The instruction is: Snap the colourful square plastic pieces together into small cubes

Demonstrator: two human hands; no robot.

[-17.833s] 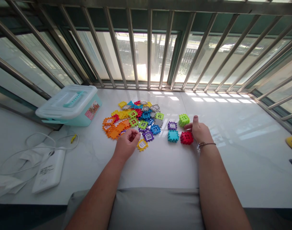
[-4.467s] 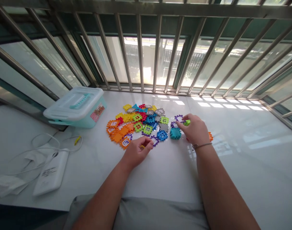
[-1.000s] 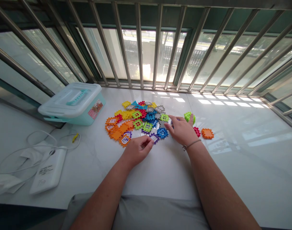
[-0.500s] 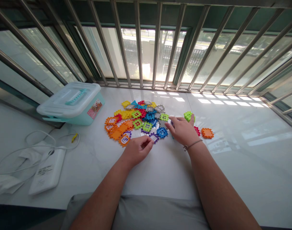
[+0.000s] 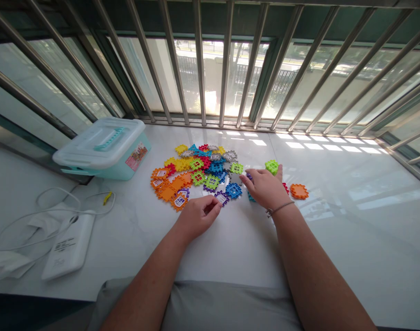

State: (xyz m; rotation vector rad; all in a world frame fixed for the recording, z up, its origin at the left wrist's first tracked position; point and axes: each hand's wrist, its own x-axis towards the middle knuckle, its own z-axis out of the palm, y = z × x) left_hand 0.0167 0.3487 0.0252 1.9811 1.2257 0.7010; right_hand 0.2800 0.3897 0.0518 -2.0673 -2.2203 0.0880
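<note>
Since a few seconds back, my right grip (image 5: 265, 187) has slid toward nine o'clock, baring the green stack (image 5: 271, 167) and the whole orange tile (image 5: 299, 191); my left grip (image 5: 199, 215) sits much where it was. Taking twelve as the window bars (image 5: 225, 64), my right fingers bend over a purple piece (image 5: 249, 176) at ten o'clock, which shows in the gap between thumb and forefinger; whether they clasp it or merely rest there, I cannot tell. A teal piece (image 5: 251, 197) peeps out at eight, the green stack stands at one, a red piece (image 5: 286, 187) shows an edge at three, and the orange tile lies farther along that line on the counter (image 5: 230, 257).

My left fingers are curled just beside a purple window tile (image 5: 222, 198) at their two o'clock; I cannot see whether anything is inside.

By my reckoning I am only partway: a few colours stand apart on the right, while the mixed heap (image 5: 177, 184) at my left grip's twelve o'clock, overlapping and many-coloured, is the larger share.
</note>
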